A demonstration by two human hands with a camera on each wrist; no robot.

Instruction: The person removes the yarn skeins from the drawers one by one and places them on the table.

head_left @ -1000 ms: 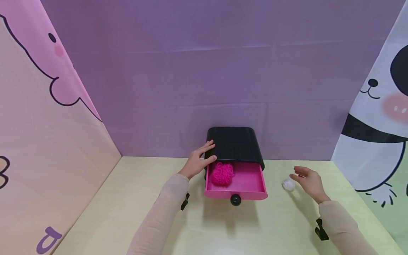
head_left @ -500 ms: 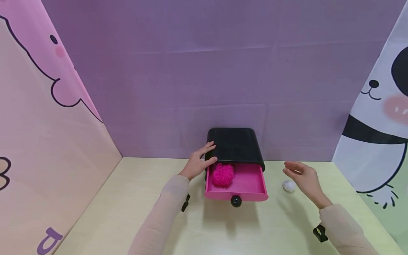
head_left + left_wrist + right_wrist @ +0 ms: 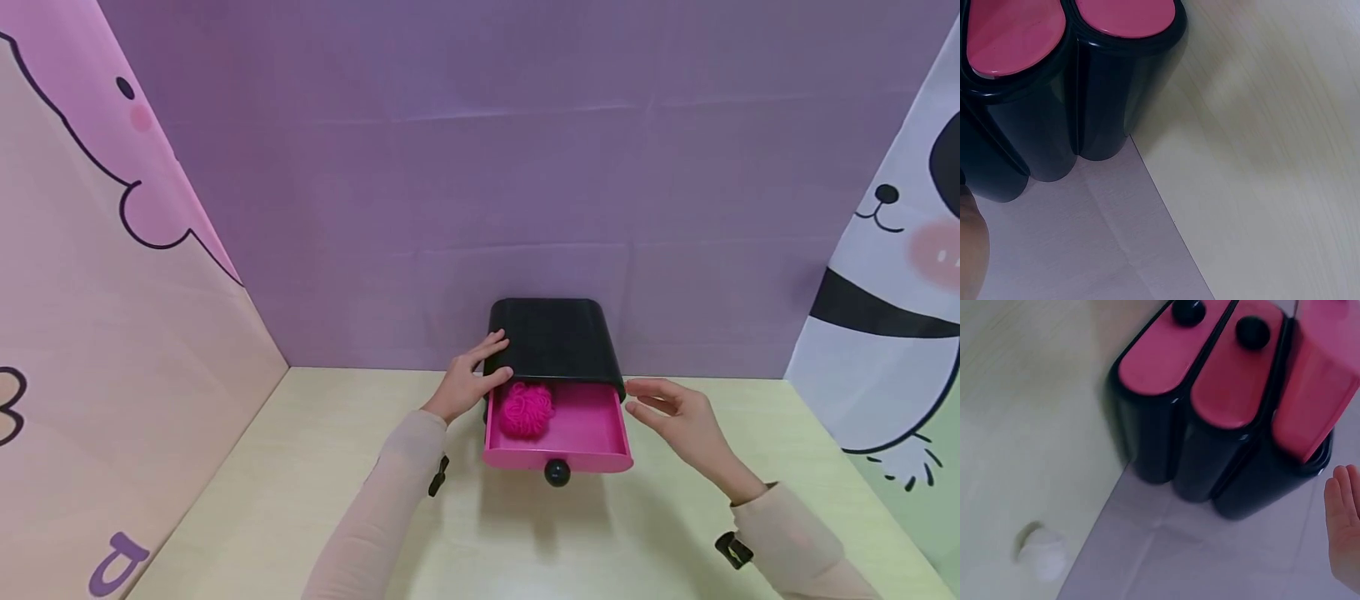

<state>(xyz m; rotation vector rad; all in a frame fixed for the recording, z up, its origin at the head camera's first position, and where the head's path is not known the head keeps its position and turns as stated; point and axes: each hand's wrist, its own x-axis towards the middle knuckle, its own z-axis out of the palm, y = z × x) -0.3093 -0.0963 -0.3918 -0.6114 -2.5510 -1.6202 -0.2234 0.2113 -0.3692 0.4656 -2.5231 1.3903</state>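
Note:
My left hand [image 3: 462,387] rests on the left side and top of a black chest of drawers [image 3: 553,337], fingers spread. The chest's top pink drawer [image 3: 588,417] is pulled out, with a black knob [image 3: 557,473] on its front. A bright pink ball of yarn [image 3: 527,410] lies in the drawer's left part. Beside the chest's right front corner is my right hand [image 3: 692,429], fingers loosely extended and holding nothing visible. A small white ball [image 3: 1044,556] sits on the table in the right wrist view; my right hand hides it in the head view.
The light wooden table [image 3: 300,500] extends around the chest. A purple wall [image 3: 450,192] stands directly behind, with printed panels at left and right. Below the open drawer, two pink drawers [image 3: 1238,375] are pushed in.
My right hand has moved left, from beside the white ball to the chest's right front corner. My left hand stays on the chest. The drawer and yarn have not moved.

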